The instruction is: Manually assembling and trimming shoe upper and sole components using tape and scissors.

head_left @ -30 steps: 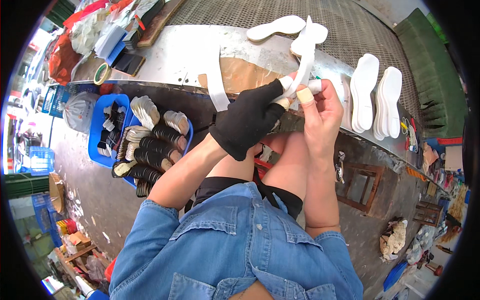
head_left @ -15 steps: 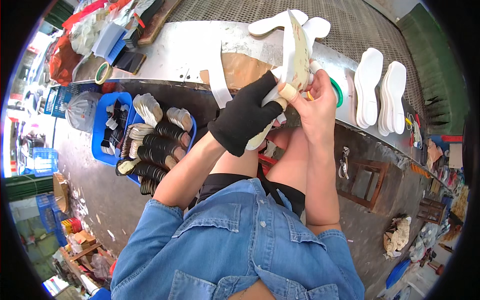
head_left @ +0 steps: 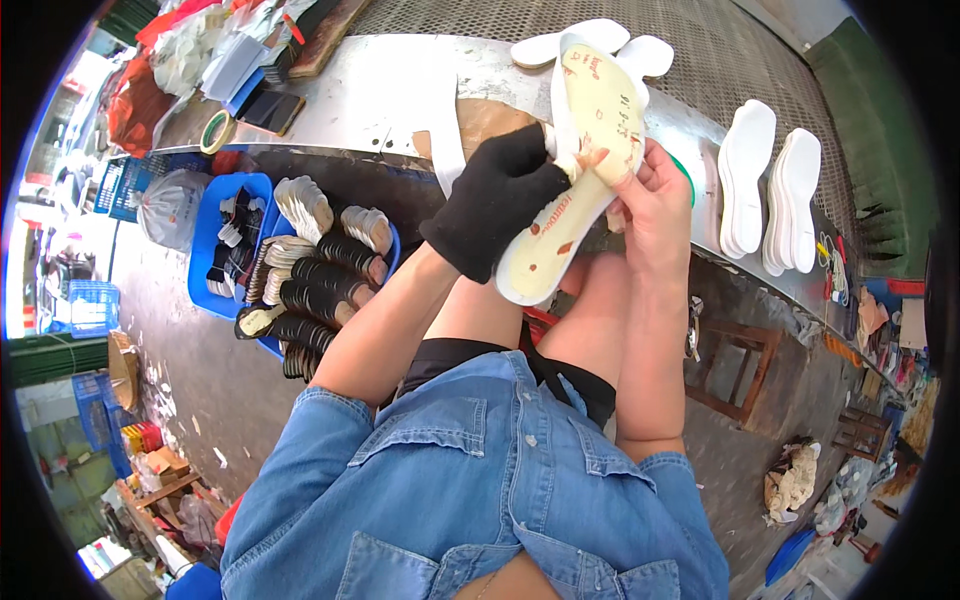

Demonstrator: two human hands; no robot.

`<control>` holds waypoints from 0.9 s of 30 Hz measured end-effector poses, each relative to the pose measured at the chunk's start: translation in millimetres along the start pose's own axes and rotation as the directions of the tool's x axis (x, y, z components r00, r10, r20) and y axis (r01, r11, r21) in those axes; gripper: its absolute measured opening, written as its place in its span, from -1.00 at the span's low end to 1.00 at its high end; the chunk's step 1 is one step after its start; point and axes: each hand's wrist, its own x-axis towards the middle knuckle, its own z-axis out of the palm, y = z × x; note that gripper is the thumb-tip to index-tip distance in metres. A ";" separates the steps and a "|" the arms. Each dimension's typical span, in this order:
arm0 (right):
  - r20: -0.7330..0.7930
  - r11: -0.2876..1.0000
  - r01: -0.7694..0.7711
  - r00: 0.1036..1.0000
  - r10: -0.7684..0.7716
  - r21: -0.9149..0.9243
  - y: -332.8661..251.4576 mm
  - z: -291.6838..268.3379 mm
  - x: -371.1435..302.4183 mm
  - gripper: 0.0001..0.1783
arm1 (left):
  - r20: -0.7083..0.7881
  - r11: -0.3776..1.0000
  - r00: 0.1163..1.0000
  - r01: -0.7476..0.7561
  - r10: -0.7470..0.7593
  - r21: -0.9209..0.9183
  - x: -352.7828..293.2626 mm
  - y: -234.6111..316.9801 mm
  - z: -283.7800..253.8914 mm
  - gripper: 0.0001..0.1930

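A cream-coloured insole with handwriting, red print and a few brown spots is held up over my lap, its flat face toward me. My left hand, in a black fingerless glove, closes on its left edge near the waist. Tape covers some of my fingertips. My right hand, bare, grips the opposite edge, with the thumb on the face and the other fingers partly hidden behind. A white rim shows along the insole's upper left side. Beyond it, white insoles lie on the metal bench.
On the metal bench are stacked white insoles, a white strip, brown paper, a tape roll and a phone. Blue bins with black and cream insoles stand at left; a wooden stool is at right.
The insole has turned from nearly edge-on to face me, showing its written side. My right hand has shifted lower along its edge, and my left hand has rotated with it.
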 end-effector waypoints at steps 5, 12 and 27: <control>-0.002 0.989 0.035 0.999 -0.035 0.145 8.0 -14.0 1.0 -0.62 | 0.078 0.996 0.996 -0.027 0.033 -0.082 -8.4 -19.3 -4.3 -0.73; -0.105 0.952 0.031 0.995 0.001 0.304 8.3 -1.1 1.0 -0.61 | 0.141 0.954 0.986 0.127 -0.091 -0.273 -9.6 -29.0 -5.8 -0.63; -0.052 0.970 0.242 0.969 -0.243 -0.027 20.9 12.2 -16.6 -0.66 | -0.446 0.968 0.895 -0.127 0.017 -0.217 29.6 -18.9 33.5 -0.60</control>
